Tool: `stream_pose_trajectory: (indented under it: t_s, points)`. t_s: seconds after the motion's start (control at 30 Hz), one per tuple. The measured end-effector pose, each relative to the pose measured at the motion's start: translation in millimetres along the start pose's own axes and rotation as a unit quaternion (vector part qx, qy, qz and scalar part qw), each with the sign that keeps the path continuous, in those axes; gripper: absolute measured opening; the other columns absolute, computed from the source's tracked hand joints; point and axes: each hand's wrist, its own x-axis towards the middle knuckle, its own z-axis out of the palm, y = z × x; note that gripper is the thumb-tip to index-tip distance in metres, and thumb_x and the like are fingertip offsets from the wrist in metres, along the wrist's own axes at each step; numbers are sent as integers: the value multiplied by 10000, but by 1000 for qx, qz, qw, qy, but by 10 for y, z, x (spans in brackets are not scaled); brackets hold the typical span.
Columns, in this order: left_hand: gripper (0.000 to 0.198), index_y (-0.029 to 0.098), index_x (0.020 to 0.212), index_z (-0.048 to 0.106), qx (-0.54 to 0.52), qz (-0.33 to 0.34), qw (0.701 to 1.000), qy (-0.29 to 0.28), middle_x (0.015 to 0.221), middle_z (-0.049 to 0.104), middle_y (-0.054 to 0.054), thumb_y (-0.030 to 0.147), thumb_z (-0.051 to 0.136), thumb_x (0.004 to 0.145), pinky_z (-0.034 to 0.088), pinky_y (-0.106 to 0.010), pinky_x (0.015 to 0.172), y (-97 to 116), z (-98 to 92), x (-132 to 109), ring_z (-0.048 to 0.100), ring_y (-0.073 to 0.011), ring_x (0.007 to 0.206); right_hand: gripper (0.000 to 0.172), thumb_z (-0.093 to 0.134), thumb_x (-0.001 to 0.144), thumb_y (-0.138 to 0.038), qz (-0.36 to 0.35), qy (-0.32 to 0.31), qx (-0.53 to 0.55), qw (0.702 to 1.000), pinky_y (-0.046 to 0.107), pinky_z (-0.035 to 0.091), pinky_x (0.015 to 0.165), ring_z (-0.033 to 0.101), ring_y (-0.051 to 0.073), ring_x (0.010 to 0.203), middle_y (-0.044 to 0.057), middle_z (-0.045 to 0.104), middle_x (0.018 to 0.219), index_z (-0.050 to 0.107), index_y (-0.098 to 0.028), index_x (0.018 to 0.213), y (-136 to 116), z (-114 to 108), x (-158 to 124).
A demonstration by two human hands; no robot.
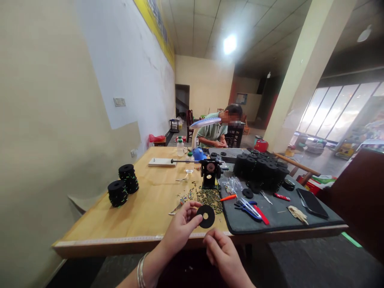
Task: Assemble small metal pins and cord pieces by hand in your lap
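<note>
So the left hand [180,228] only pinches the black disc [210,219] by one side near the table's [156,192] front edge, and a slack thumb could drop it; right hand's [220,250] curled, can't tell if it's holding anything.

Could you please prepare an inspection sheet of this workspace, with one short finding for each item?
Surface: wooden table, with a dark mat over its right side.
Job's things: black disc with a center hole; black machine beyond it; small pieces scattered between them.
Clutter: orange-handled tool and black stacks on the mat.
Hands: left hand pinches the black disc; right hand is curled nearby, its grasp unclear.
Cables: nothing clearly seen.
Surroundings: person leaning forward behind the lamp; wall at left.
</note>
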Motion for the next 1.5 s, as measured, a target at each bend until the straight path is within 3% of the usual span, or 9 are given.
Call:
stream_pose_trajectory:
  t_s: [0.17,0.3,0.53,0.67,0.8,0.9,0.97,1.27,1.5]
  points:
    - [258,162,964,616,-92,-142,985,12,734,623,18,264,643,729,342,-202,525,-242,-132,-77,493,-83,562,353,490,900,-452,-95,29,-234,967,236,310,522,412,117,510,-33,484,532,543,-188,672,-144,-123,-73]
    - [185,150,852,639,-226,-299,927,-21,695,616,12,200,653,674,294,-185,488,-414,-104,-232,510,-82,547,284,485,915,-367,-154,11,-334,930,253,336,573,495,152,592,18,592,652,608,-200,721,-210,-271,-57]
    - [130,100,807,614,-439,-428,778,-136,573,451,28,189,662,724,281,-143,461,-506,-45,-382,406,-57,477,265,496,907,-414,-97,-11,-263,960,287,402,704,556,194,747,41,661,801,671,-217,942,-74,-402,-46]
    - [199,54,863,628,-473,-446,741,-169,626,496,6,158,678,701,345,-136,498,-442,4,-406,438,-52,509,390,509,871,-522,-34,-57,-140,988,279,406,646,528,173,703,50,633,825,666,-187,995,48,-354,-100]
    - [209,88,865,666,-377,-393,828,-133,682,599,-34,256,688,744,393,-176,517,-417,37,-458,524,-86,555,413,576,819,-556,6,-63,-23,998,212,301,502,392,94,523,-21,512,622,650,-154,870,82,-290,-80]
    - [331,180,1027,662,-252,-227,934,-111,962,682,-75,255,748,717,468,-248,702,-399,-14,-496,622,-179,835,427,621,782,-570,35,-45,83,995,191,164,424,221,49,421,-92,350,498,623,-145,821,89,-244,-46]
    - [536,243,1184,597,-178,-123,968,-129,1219,617,-85,249,788,683,447,-325,880,-380,-71,-502,573,-251,1064,421,647,770,-559,46,-35,135,989,194,123,405,167,38,399,-110,305,472,613,-140,804,94,-198,-38]
    - [603,252,1261,515,-50,10,986,-161,1138,631,-94,322,757,713,435,-374,904,-376,-126,-447,591,-278,1019,395,712,739,-513,99,-64,296,948,186,94,369,98,18,344,-149,242,379,593,-143,811,64,8,-77]
    - [488,245,1115,559,-88,7,996,-23,973,625,-40,355,752,681,466,-287,781,-388,-83,-348,573,-211,903,456,597,771,-620,84,-27,180,980,171,139,344,177,37,291,-144,333,337,530,-173,832,334,95,-127]
